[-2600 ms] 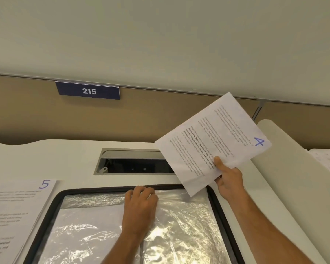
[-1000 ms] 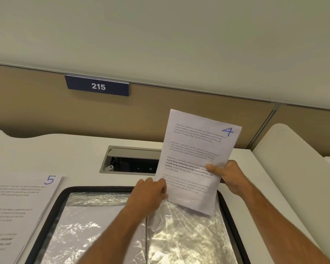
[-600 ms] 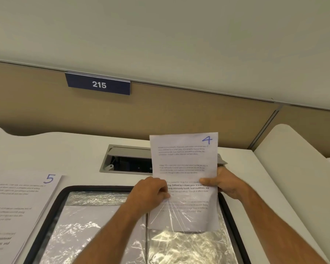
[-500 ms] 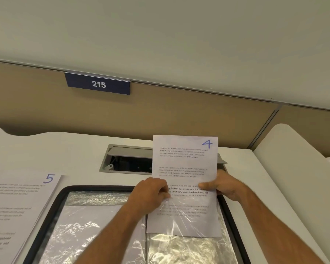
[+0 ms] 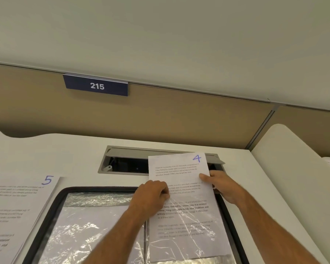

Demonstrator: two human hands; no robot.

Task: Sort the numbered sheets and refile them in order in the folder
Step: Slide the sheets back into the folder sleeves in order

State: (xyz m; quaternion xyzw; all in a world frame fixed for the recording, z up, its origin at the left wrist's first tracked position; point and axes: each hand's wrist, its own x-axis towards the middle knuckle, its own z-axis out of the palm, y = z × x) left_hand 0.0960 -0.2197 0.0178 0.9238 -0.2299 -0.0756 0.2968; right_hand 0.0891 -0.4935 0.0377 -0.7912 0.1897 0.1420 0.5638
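The right hand (image 5: 222, 184) pinches the right edge of the sheet marked 4 (image 5: 183, 197), thumb on its face. The left hand (image 5: 151, 197) has a closed grip on the plastic sleeve's (image 5: 189, 242) top edge. Below both grips, the sheet's lower half lies inside the sleeve of the open folder (image 5: 51, 204) on the table (image 5: 46, 155). Left of the left grip lies the sheet marked 5 (image 5: 13, 212).

Your left hand (image 5: 152, 196) covers the left ends of several text lines on the sheet marked 4 (image 5: 181, 180), and its body print is too small to read. The sheet marked 5 (image 5: 13, 212) runs off the left and near edges. The folder (image 5: 51, 210) is cut off at the near edge. That sheet hides part of the cable box (image 5: 126, 164) opening.
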